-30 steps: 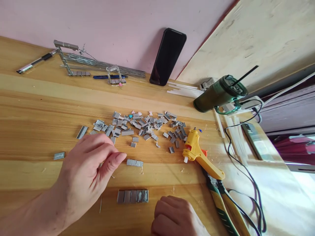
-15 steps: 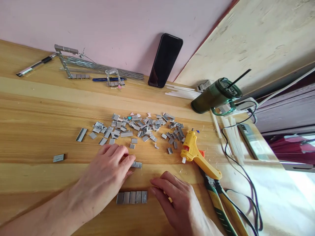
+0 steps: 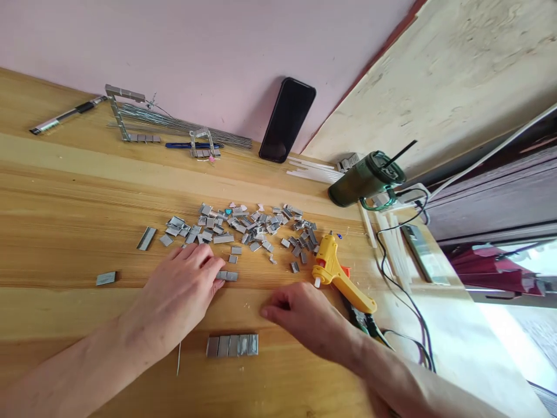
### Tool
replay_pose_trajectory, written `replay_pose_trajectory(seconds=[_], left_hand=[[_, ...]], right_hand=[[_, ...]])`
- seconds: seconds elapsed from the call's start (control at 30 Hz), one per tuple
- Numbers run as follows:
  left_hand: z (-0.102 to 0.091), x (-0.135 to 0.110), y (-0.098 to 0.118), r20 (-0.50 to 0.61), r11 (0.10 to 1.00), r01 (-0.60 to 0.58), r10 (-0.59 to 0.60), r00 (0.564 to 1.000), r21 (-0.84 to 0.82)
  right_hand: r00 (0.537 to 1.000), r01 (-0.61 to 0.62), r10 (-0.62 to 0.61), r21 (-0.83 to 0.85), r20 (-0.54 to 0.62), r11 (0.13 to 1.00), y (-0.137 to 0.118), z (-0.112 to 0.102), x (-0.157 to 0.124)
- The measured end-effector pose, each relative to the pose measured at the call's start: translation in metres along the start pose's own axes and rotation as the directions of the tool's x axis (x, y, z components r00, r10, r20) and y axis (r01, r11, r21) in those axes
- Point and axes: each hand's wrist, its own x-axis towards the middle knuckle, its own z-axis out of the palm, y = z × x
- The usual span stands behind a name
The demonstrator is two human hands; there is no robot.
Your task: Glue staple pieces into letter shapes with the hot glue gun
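Note:
My left hand [image 3: 187,281] is closed, thumb and fingertips pinching the left end of a short strip of grey metal pieces [image 3: 228,276] at the table surface. To its right, my right hand [image 3: 298,310] hovers over the wood with its fingers curled in; whatever they may hold is hidden. A joined row of several flat metal pieces [image 3: 232,345] lies between the forearms, shiny toward its right end. Beyond the hands spreads a pile of loose folded metal pieces [image 3: 256,223]. A yellow glue gun [image 3: 337,276] rests just past my right hand.
Green-handled pliers [image 3: 365,322] lie partly behind my right forearm. Cables [image 3: 404,290] run down the right side near a green tumbler [image 3: 365,179]. A phone [image 3: 287,119] leans on the wall. Wire rods [image 3: 174,125] and small metal frames [image 3: 202,142] stand at the back.
My left hand has shifted the short strip back and to the left. My right hand has moved forward, away from the joined row, and its fingers have curled in. The view has turned slightly.

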Motion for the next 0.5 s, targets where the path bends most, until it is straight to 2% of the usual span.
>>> replay_pose_trajectory(seconds=[0.17, 0.33, 0.5], left_hand=[[-0.009, 0.004, -0.001, -0.105, 0.997, 0.035, -0.043, 0.994, -0.072], [-0.013, 0.006, -0.002, -0.202, 0.991, 0.082, -0.102, 0.974, -0.106], [-0.011, 0.004, -0.001, -0.19, 0.985, 0.102, -0.127, 0.973, -0.138]], right_hand=[[0.999, 0.045, -0.042, -0.099, 0.029, 0.994, -0.013, -0.022, 0.029], [0.988, 0.141, -0.13, -0.15, 0.082, 0.979, -0.022, -0.026, 0.042], [0.978, 0.206, -0.195, -0.19, 0.078, 0.96, -0.021, -0.025, 0.047]])
